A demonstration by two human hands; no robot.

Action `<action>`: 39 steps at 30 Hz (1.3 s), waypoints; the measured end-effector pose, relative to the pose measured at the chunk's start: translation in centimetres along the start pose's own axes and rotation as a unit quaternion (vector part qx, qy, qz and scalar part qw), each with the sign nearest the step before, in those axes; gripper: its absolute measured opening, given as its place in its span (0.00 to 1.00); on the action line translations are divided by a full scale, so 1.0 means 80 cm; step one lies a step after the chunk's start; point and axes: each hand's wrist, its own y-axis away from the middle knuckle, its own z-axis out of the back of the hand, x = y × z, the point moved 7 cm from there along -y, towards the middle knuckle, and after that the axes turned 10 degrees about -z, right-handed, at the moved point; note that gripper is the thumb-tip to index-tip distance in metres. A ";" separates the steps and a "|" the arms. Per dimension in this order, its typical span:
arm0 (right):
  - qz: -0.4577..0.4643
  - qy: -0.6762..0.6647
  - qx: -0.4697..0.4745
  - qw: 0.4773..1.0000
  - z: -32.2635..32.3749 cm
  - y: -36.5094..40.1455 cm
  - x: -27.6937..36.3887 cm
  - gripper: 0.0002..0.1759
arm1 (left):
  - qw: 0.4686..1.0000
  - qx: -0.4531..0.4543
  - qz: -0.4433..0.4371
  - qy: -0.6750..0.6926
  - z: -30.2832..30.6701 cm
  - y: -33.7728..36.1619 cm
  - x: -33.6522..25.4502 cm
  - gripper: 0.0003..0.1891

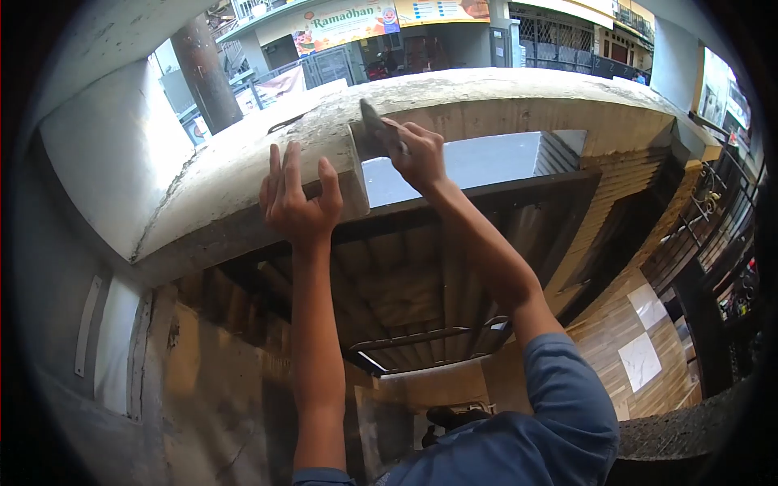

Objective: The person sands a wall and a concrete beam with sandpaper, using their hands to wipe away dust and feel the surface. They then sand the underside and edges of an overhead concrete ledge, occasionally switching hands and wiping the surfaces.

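Note:
My right hand [417, 154] is closed round a grey flat-bladed tool [373, 118], whose blade points up and left over the edge of a pale concrete ledge [502, 84]. Beside it, to the left, my left hand [301, 198] is raised with its fingers spread and holds nothing. It is at the front face of the ledge, by a corner where the face steps back; whether it touches the surface is unclear. A dark crack or thin strip [285, 123] shows on the ledge top beyond my left hand.
Below the ledge are a light blue-grey panel [462, 166] and a dark metal-framed gate [405, 283]. A rusty post [204, 77] rises behind the ledge at left. Ornate ironwork [707, 198] stands at right. Beyond lie a street front and banners [344, 28].

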 end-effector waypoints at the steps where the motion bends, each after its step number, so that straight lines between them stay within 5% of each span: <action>1: 0.030 0.002 0.012 0.999 -0.019 0.004 0.001 0.15 | 1.000 0.000 0.012 0.007 0.000 -0.001 0.000 0.19; 9: 0.003 0.050 0.155 0.987 -0.011 0.076 -0.032 0.10 | 1.000 0.000 0.007 0.005 -0.003 0.000 0.003 0.21; 17: 0.018 0.033 0.155 0.987 0.004 0.039 -0.012 0.07 | 1.000 0.003 0.005 0.020 -0.005 0.000 0.005 0.20; 22: 0.051 -0.051 -0.054 0.996 0.002 -0.012 0.012 0.19 | 1.000 0.008 -0.009 0.022 -0.003 -0.001 0.003 0.18; 30: 0.030 0.030 0.054 0.998 -0.029 0.061 -0.015 0.17 | 1.000 0.004 0.008 0.025 -0.005 -0.002 0.002 0.18; 33: 0.049 0.086 0.189 0.977 -0.015 0.077 -0.027 0.18 | 1.000 0.001 -0.001 0.014 -0.001 -0.003 -0.003 0.19; 37: 0.023 0.014 0.014 1.000 0.027 0.013 0.003 0.16 | 1.000 0.001 0.011 0.015 -0.005 -0.001 0.002 0.18; 39: 0.050 0.003 0.009 0.999 0.003 -0.019 0.018 0.16 | 1.000 0.002 0.017 0.013 -0.004 0.001 0.004 0.18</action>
